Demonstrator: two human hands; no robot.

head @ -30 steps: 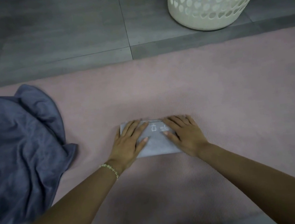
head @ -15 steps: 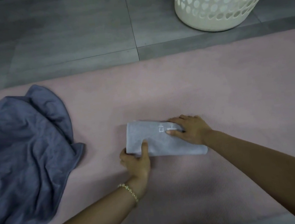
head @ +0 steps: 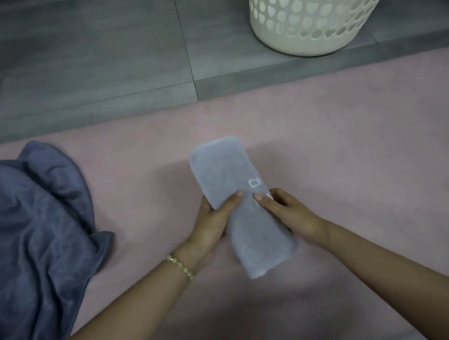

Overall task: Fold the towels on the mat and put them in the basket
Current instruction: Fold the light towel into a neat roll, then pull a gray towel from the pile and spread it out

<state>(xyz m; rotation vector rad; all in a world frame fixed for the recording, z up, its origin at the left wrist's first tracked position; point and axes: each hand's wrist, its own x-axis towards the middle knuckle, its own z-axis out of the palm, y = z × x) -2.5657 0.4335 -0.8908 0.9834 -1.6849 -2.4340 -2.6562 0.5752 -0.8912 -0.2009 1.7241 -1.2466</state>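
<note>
- Done, judging by its shape: folding of the grey towel (head: 238, 204) into a narrow bundle.
- Gripped at mid-length by left hand (head: 212, 224) and right hand (head: 287, 213), thumbs on top, fingers curled beneath, over the mat (head: 356, 155), near-left of the basket (head: 312, 20).
- Left: dropping it in; folding the crumpled blue towel (head: 29, 234), far left of the basket.

Single head-worn wide-angle view, looking forward and down, close over the hands (head: 254, 216), mat (head: 356, 155) filling the frame

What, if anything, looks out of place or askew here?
Nothing spilled or damaged. The dark towel lies crumpled and unfolded at the left of the mat; the folded grey towel, gripped by the left hand and right hand, is angled diagonally. The basket stands upright.
</note>
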